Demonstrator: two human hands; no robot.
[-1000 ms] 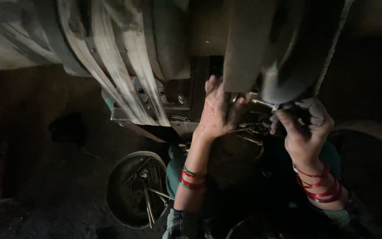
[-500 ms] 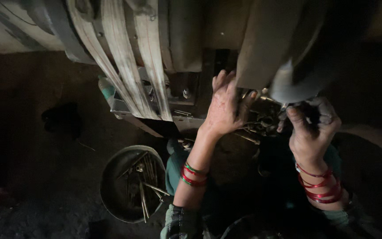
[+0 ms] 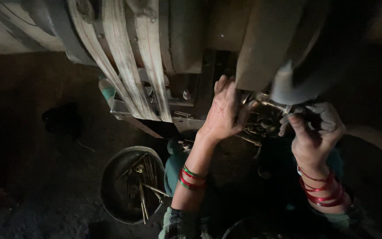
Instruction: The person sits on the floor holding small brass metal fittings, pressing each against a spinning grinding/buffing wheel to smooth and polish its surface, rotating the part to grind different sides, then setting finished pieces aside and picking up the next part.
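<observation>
At centre frame, the left hand is pressed open-fingered against the machine; right of it, a metal part is gripped by the right hand.

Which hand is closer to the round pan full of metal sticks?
Left. The left hand is up and right of the pan; the right hand is farther right.

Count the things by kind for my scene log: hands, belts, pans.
Hands: 2, left hand and right hand
Pale flat belts on the machine: 3
Round metal pan of small metal parts: 1
Total: 6
</observation>
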